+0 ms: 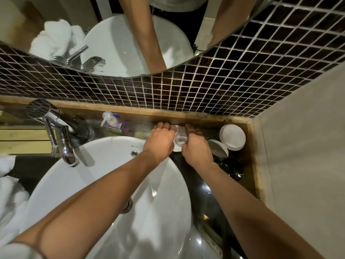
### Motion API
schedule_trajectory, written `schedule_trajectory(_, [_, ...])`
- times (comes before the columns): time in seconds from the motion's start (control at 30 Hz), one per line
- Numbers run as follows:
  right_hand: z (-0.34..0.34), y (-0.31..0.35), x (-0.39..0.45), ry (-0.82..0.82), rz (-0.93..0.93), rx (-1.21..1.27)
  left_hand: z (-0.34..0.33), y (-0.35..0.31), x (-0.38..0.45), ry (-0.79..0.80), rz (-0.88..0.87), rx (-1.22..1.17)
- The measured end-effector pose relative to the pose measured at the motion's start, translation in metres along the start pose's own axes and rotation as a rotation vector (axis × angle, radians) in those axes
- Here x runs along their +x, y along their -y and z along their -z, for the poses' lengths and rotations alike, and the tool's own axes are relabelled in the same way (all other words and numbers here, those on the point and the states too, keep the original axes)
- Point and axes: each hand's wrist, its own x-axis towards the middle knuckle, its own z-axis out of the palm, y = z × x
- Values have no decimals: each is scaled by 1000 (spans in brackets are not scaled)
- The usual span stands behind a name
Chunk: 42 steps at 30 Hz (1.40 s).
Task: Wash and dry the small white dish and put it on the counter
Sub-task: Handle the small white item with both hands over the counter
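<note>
Two hands: both of mine reach past the basin to the back of the counter, side by side.
Left hand [158,141]: palm down, fingers curled over the left edge of the dish; it seems to grip that edge, though the fingertips are hidden, so I cannot tell how firmly.
Right hand [197,146]: palm down on the dish's right side, fingers bent and touching it; whether it truly clasps the dish I cannot tell.
Dish [180,137]: small and white, it shows only in the gap between my hands, low over the dark counter [197,186] just right of the basin's rim; I cannot tell whether it rests on the counter or is lifted off it.
Basin [104,184]: white and round, under my left forearm, with the drain partly hidden by that arm.
Tap [61,141]: chrome, at the basin's left, spout over the bowl.
Pump bottle [112,120]: clear, behind the basin, to the left of my hands.
White jars [232,137]: two round white pieces stand just right of my right hand, near the corner, one in front of the other.
Towel [9,193]: white, at the left edge beside the basin.
Mirror [130,43]: above the dark tiles, showing the basin and my arms.
</note>
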Motion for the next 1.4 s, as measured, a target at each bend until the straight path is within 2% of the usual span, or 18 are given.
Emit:
schedule_trajectory(0.13, [2,4,0,32,-89,65,0,6,-4,-56,51,-56])
schedule_trajectory(0.27, [2,6,-2,11,-66,147,0,2,-4,-102,43,-150])
schedule_trajectory(0.73, [6,4,-4,-6,-60,296,-10,-20,3,-78,-12,-202])
schedule_trajectory(1.1, [5,10,-4,3,-141,411,-10,-16,-7,-3,146,-388])
schedule_trajectory(1.4, [4,18,-3,25,-146,460,-5,-12,-5,11,217,-428])
